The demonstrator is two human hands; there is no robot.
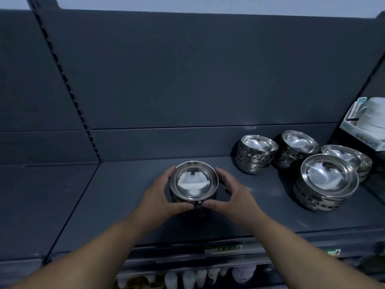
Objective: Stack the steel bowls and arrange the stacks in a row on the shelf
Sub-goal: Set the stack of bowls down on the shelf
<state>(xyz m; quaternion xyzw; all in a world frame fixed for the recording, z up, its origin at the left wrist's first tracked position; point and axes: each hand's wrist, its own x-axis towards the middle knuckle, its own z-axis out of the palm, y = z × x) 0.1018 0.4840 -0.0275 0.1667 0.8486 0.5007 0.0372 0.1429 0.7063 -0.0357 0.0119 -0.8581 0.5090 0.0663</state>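
A stack of steel bowls [193, 182] stands on the dark grey shelf [129, 201], near its middle. My left hand [160, 197] curls round the stack's left side, and my right hand [231, 195] curls round its right side, thumbs meeting at the front. To the right stand more stacks of steel bowls: one at the back [255, 153], a second behind it to the right [296, 148], a larger one in front [327, 182], and one partly hidden at the far right [350, 157].
White crockery in a pale box [368, 122] sits on the neighbouring shelf at the right. A slotted upright [68, 86] divides the back panel at the left. Below the shelf's front edge, white bottles [187, 278] stand on a lower level.
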